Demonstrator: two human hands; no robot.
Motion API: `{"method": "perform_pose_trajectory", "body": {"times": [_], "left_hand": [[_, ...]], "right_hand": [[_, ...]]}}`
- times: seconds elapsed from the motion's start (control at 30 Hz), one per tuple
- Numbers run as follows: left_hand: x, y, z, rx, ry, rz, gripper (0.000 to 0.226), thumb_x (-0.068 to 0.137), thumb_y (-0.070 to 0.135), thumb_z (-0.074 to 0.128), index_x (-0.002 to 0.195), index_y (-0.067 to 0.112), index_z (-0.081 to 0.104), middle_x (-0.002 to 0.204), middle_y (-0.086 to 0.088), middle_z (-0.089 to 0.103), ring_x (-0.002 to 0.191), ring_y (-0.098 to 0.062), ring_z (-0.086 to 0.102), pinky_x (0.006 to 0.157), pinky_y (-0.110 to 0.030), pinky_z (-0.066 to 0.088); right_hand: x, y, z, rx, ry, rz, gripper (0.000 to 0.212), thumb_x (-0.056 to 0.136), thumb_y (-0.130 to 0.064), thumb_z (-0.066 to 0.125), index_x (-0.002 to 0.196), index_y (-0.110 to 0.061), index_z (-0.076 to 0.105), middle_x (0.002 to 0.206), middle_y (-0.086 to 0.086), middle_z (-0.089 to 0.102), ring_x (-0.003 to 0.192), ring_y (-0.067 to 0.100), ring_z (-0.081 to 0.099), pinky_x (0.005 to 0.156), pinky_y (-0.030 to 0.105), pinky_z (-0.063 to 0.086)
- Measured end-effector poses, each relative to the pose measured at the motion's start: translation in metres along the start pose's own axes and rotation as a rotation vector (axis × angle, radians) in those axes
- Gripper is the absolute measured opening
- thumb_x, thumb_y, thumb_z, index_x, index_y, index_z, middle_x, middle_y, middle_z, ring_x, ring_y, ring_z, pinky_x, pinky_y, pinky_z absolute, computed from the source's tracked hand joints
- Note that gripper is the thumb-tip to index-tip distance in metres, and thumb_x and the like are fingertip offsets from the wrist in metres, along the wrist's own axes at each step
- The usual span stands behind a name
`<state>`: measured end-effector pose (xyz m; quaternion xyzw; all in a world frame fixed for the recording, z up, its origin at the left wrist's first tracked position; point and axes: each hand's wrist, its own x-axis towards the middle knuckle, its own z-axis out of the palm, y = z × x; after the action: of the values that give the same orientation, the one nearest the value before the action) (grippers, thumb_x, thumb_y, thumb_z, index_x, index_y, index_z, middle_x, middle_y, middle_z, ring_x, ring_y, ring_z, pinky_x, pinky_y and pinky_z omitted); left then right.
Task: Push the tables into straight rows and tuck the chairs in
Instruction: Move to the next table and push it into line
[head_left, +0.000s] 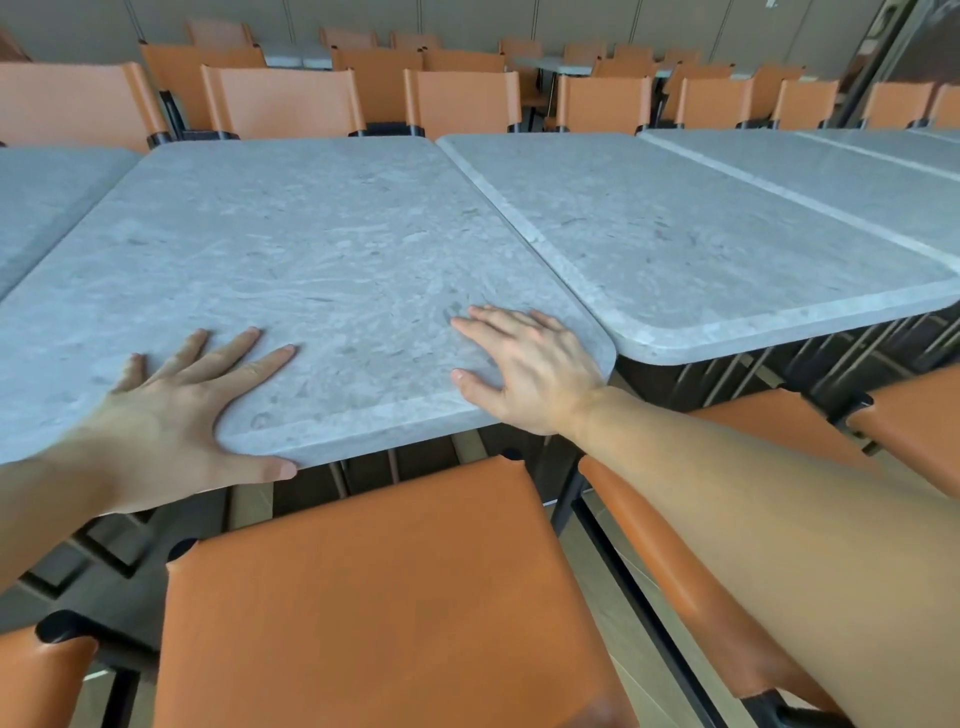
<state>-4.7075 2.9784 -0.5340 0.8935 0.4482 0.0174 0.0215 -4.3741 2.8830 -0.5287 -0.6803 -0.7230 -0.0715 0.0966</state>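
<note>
This is a canteen or cafeteria dining hall. Beyond the fingertips (280, 353), rectangular grey stone-look tabletops (701, 234) stand edge to edge in one long row, with orange leather-backed chairs on black metal frames (462, 101) lined along their far side. Further past the fingers, more rows of the same chairs and pale tables (550, 65) repeat back to a plain panelled wall (467, 15).
</note>
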Motion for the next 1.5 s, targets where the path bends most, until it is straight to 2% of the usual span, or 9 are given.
{"method": "perform_pose_trajectory", "body": {"times": [0.4, 0.53, 0.6, 0.73, 0.83, 1.07, 1.2, 1.33, 1.5], "left_hand": [[0.013, -0.003, -0.008, -0.04, -0.056, -0.009, 0.11, 0.046, 0.112, 0.017, 0.142, 0.072, -0.018, 0.16, 0.028, -0.018, 0.157, -0.017, -0.013, 0.124, -0.057, 0.0], [0.009, 0.009, -0.016, -0.136, -0.033, -0.107, 0.082, 0.072, 0.094, 0.006, 0.148, 0.064, 0.018, 0.16, 0.026, 0.016, 0.154, -0.02, 0.005, 0.124, -0.051, 0.006], [0.031, 0.027, -0.023, -0.1, 0.026, -0.231, 0.083, 0.075, 0.081, 0.0, 0.137, 0.047, 0.044, 0.128, 0.006, 0.038, 0.131, -0.034, 0.029, 0.117, -0.053, 0.019], [0.113, 0.089, -0.033, -0.093, 0.042, -0.128, 0.087, 0.08, 0.071, -0.001, 0.131, 0.025, 0.053, 0.135, -0.006, 0.039, 0.131, -0.036, 0.033, 0.119, -0.056, 0.017], [0.155, 0.138, -0.029, -0.207, -0.017, 0.095, 0.058, 0.097, 0.06, 0.016, 0.144, 0.039, 0.042, 0.165, 0.008, 0.019, 0.153, -0.024, 0.011, 0.126, -0.051, 0.0], [0.175, 0.15, -0.008, -0.188, -0.14, 0.124, 0.06, 0.099, 0.059, 0.012, 0.158, 0.048, 0.008, 0.169, 0.02, -0.005, 0.155, -0.004, -0.015, 0.124, -0.051, -0.014], [0.175, 0.151, -0.011, -0.193, -0.134, 0.121, 0.058, 0.101, 0.055, 0.017, 0.158, 0.047, 0.01, 0.169, 0.02, -0.004, 0.155, -0.004, -0.015, 0.124, -0.05, -0.014], [0.175, 0.151, -0.012, -0.233, -0.134, 0.12, 0.057, 0.101, 0.054, 0.021, 0.158, 0.046, 0.014, 0.169, 0.018, -0.003, 0.154, -0.003, -0.015, 0.124, -0.049, -0.015], [0.175, 0.151, -0.013, -0.253, -0.139, 0.129, 0.061, 0.097, 0.055, 0.018, 0.157, 0.045, 0.016, 0.17, 0.017, -0.002, 0.154, -0.003, -0.015, 0.124, -0.049, -0.016]], "right_hand": [[0.017, 0.005, 0.004, 0.036, 0.011, 0.016, 0.085, 0.083, -0.07, 0.015, 0.154, -0.029, 0.036, 0.162, -0.008, 0.031, 0.15, 0.008, 0.025, 0.124, 0.043, 0.019], [0.016, 0.003, -0.001, 0.08, -0.011, 0.005, 0.084, 0.082, -0.072, 0.019, 0.153, -0.03, 0.037, 0.162, -0.01, 0.031, 0.15, 0.007, 0.024, 0.124, 0.041, 0.014], [0.016, 0.004, -0.005, 0.217, -0.031, 0.054, 0.08, 0.083, -0.071, 0.021, 0.148, -0.032, 0.044, 0.159, -0.013, 0.034, 0.148, 0.005, 0.027, 0.124, 0.037, 0.014], [0.021, -0.001, -0.002, 0.611, 0.356, 0.401, 0.053, 0.089, -0.054, 0.036, 0.119, -0.022, 0.067, 0.135, -0.011, 0.056, 0.126, 0.01, 0.052, 0.101, 0.037, 0.045], [0.027, -0.006, 0.001, 0.731, 0.632, 0.66, 0.044, 0.091, -0.043, 0.038, 0.111, -0.018, 0.068, 0.129, -0.008, 0.058, 0.123, 0.008, 0.053, 0.102, 0.02, 0.037], [0.017, 0.013, -0.004, 0.931, 1.111, 1.14, 0.048, 0.096, -0.002, 0.049, 0.143, -0.008, 0.043, 0.155, 0.007, 0.027, 0.14, 0.0, 0.026, 0.101, 0.005, 0.03], [0.014, 0.023, 0.005, 1.146, 1.13, 1.422, 0.065, 0.104, -0.018, 0.043, 0.161, -0.014, 0.012, 0.167, -0.005, 0.003, 0.152, 0.005, 0.007, 0.115, 0.015, 0.01], [0.021, 0.015, 0.015, 1.254, 1.087, 1.379, 0.082, 0.094, -0.039, 0.039, 0.159, -0.03, -0.009, 0.166, -0.018, -0.01, 0.152, -0.001, -0.006, 0.127, 0.039, 0.002], [0.023, 0.017, 0.022, 1.296, 1.098, 1.364, 0.087, 0.091, -0.045, 0.041, 0.158, -0.033, -0.012, 0.165, -0.021, -0.014, 0.153, 0.003, -0.004, 0.127, 0.044, 0.005]]}}
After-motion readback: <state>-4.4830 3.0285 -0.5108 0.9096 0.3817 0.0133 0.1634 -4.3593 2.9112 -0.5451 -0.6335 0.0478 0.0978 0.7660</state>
